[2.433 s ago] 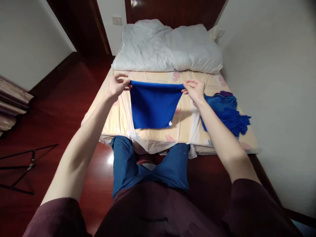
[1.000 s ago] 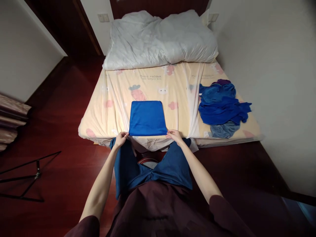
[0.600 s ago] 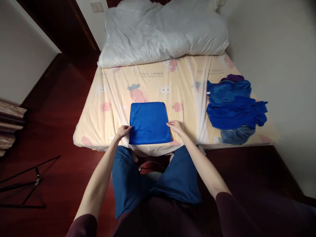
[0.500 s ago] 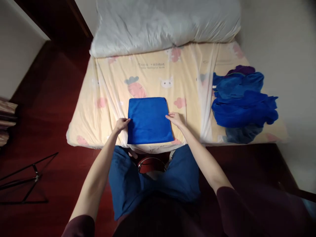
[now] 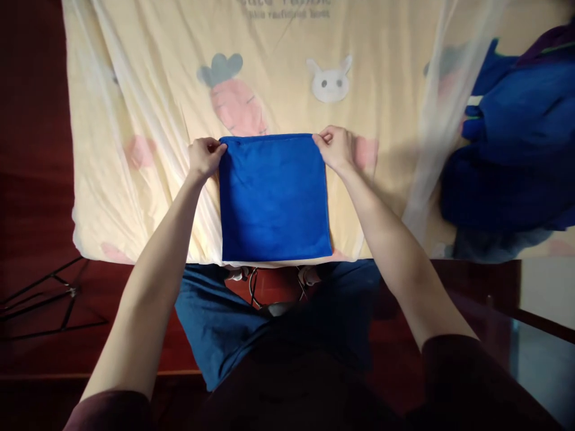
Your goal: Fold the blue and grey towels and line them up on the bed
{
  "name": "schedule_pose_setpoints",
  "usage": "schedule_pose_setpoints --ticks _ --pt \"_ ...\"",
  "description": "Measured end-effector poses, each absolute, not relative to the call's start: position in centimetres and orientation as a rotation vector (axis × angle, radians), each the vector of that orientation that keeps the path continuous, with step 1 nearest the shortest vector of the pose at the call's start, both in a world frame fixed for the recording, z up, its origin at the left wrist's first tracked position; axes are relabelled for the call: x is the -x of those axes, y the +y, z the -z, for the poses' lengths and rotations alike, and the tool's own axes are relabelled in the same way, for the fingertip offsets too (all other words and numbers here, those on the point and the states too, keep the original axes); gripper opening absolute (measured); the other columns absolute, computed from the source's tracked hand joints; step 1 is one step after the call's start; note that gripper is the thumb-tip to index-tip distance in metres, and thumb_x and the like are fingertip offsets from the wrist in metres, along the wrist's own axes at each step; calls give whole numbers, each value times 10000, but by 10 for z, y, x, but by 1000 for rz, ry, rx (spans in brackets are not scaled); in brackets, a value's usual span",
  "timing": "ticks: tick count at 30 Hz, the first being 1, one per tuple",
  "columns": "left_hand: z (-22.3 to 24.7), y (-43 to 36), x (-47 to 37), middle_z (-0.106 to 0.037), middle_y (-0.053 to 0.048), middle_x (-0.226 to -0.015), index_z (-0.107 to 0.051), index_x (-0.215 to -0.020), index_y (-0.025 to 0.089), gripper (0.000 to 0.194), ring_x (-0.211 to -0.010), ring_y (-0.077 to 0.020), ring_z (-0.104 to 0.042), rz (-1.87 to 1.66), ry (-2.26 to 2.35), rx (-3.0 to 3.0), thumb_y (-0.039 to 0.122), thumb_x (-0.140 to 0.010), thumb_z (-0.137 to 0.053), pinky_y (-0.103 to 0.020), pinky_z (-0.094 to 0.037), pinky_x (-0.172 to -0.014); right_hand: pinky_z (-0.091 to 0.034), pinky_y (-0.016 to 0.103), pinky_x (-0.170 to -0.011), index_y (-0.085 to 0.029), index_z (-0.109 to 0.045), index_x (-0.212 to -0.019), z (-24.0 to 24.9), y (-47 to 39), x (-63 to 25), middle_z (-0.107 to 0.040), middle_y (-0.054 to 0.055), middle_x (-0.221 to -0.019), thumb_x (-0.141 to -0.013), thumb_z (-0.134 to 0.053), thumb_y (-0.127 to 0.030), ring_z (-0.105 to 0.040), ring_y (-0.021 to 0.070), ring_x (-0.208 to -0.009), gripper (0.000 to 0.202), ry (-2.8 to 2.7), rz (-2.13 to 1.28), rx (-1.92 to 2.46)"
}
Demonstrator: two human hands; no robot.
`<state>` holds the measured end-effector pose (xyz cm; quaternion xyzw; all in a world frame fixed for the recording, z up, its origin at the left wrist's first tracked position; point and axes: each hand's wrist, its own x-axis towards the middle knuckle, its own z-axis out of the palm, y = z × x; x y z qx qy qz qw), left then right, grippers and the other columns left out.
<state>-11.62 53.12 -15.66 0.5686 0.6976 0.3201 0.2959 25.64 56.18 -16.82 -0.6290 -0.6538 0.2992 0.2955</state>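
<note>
A square blue cloth (image 5: 275, 200) lies flat near the front edge of a bed with a pale yellow printed sheet (image 5: 278, 78). At its far left corner, my left hand (image 5: 206, 157) pinches the edge between thumb and fingers. My right hand (image 5: 335, 148) grips the far right corner in the same way. The cloth's near edge rests close to the bed's front edge.
A heap of blue and purple cloths (image 5: 530, 137) lies on the right side of the bed. Black metal stand legs (image 5: 67, 293) show on the red floor at the left. My knees are against the bed's front edge.
Both hands have moved from the middle of the cloth's sides to its far corners. The view has come closer and tilted down, and the grey bedding at the back is out of sight.
</note>
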Motion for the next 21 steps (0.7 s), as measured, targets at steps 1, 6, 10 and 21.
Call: schedule_pose_setpoints --ticks 1,6,10,21 --pt "156 531 116 -678 -64 -768 -671 -816 179 279 -858 -242 -654 -858 1838 -1530 445 -754 -731 -342 -534 -805 -533 358 -908 -180 -648 -880 168 562 -257 -681 36 -766 -934 -591 -550 -675 205 -860 378 -1735 -797 1671" --pt "151 530 113 -671 -61 -769 -661 -830 188 276 -896 -245 -652 -919 1796 -1532 442 -760 -742 -357 -528 -826 -540 340 -877 -168 -674 -857 167 557 -259 -699 38 -767 -921 -629 -519 -675 190 -836 359 -1725 -701 1722" --pt "148 537 111 -655 -39 -737 -653 -831 188 309 -939 -233 -644 -958 1820 -1524 480 -772 -737 -345 -506 -826 -542 375 -911 -157 -677 -880 166 561 -262 -700 42 -809 -933 -595 -540 -699 209 -883 396 -1722 -696 1729" --pt "148 553 112 -655 -2 -808 -622 -783 173 333 -1030 -121 -548 -902 1788 -1600 480 -913 -620 -330 -428 -982 -549 376 -917 -181 -687 -848 167 575 -256 -733 66 -857 -914 -661 -496 -702 223 -882 322 -1743 -629 1773"
